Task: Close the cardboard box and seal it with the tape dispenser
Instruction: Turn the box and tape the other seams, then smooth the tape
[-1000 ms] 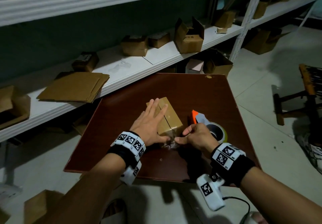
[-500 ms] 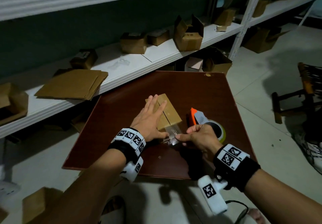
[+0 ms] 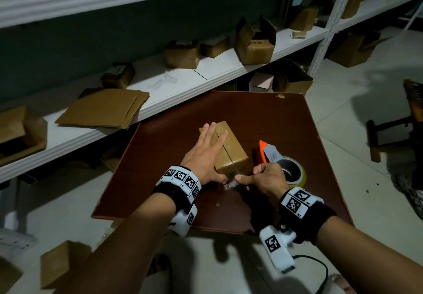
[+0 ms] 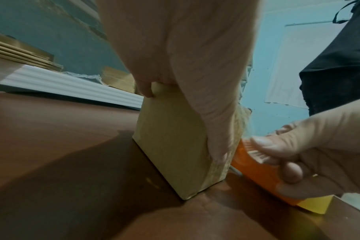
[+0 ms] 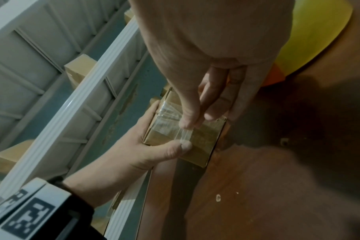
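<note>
A small closed cardboard box lies on the dark red-brown table. My left hand rests flat on its top, fingers straight, thumb down against the near face. A clear tape strip runs over the near top edge. My right hand pinches its loose end between thumb and fingers at the box's near face. The orange and grey tape dispenser with its yellowish roll lies on the table right of the box, behind my right hand.
A white shelf runs along the table's far left side with a flat cardboard stack and several small boxes. A wooden chair stands on the floor at right. More boxes sit on the floor near left.
The loose tape end that stood out from the box half a second ago now sits low against the near face under my right fingers. My left hand stays flat on the box.
</note>
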{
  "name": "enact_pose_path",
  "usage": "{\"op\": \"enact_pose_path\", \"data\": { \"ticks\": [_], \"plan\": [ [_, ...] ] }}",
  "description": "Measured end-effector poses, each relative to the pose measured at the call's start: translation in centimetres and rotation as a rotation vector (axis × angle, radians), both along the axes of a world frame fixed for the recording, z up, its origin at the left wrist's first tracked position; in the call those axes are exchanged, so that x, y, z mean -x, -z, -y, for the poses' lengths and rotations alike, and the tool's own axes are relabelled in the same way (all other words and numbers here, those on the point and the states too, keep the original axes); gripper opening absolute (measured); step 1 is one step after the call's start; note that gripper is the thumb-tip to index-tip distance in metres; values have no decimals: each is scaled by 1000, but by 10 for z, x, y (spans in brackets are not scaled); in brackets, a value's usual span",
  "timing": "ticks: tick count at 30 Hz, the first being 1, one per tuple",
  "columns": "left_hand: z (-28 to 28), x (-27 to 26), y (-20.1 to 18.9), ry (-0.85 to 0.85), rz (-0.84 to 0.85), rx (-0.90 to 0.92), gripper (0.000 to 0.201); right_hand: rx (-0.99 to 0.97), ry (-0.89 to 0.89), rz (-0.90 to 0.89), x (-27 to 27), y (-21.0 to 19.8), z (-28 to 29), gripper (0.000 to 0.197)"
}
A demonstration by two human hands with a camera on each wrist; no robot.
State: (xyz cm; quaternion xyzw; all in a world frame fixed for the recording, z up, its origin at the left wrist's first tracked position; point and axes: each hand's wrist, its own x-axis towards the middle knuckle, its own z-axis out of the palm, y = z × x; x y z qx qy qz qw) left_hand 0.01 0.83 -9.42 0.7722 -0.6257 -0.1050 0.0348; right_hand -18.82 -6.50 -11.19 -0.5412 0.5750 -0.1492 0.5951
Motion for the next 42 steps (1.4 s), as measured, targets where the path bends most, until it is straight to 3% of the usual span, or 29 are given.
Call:
{"op": "enact_pose_path", "data": {
  "ticks": [14, 30, 33, 38, 42],
  "plan": [
    [-1, 0, 0, 12, -9, -9, 146, 246, 39, -124, -18, 11, -1, 53],
    [0, 2, -3, 2, -37, -66, 156, 512, -87, -252, -20, 13, -7, 47],
    [-1, 0, -2, 6, -91, -49, 148, 520, -98, -274, -20, 11, -7, 44],
    [0, 0, 2, -17, -132, -5, 118, 532, -137, -280, -19, 12, -5, 39],
    [2, -2, 7, -10, -103, 12, 119, 599, -191, -308, -19, 11, -6, 42]
  ]
}}
